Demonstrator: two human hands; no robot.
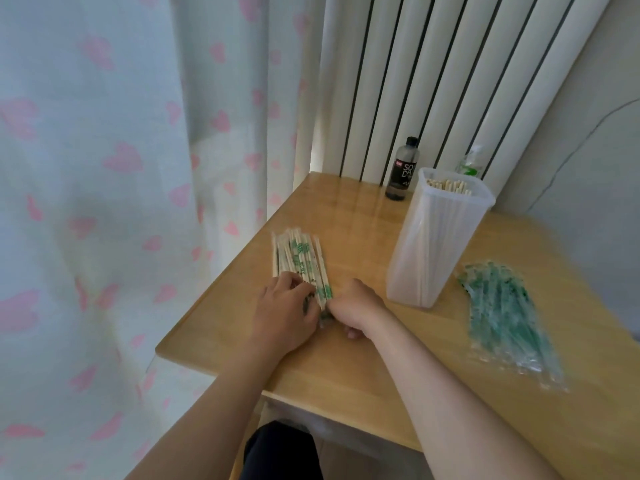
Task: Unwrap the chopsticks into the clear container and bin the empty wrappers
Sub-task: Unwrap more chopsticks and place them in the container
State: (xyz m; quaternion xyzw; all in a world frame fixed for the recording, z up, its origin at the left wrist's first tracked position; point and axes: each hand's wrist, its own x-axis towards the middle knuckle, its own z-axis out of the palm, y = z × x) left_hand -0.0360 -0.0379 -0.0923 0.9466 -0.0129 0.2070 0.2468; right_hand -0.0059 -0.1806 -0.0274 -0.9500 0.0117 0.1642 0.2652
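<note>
A pile of wrapped chopsticks (299, 258) with green print lies near the left edge of the wooden table (346, 362). My left hand (285, 317) rests on the pile's near end, fingers curled over the wrappers. My right hand (356, 306) is curled at the same near end, its fingers tucked under and mostly hidden. A tall clear container (433, 244) stands to the right, holding several bare chopsticks upright. A heap of empty green-printed wrappers (505, 317) lies on the table right of the container.
A dark bottle (403, 171) stands at the table's back, next to the white radiator (450, 71). A green-and-clear plastic item (471, 164) sits behind the container. A heart-print curtain (121, 202) hangs along the left. No bin is in view.
</note>
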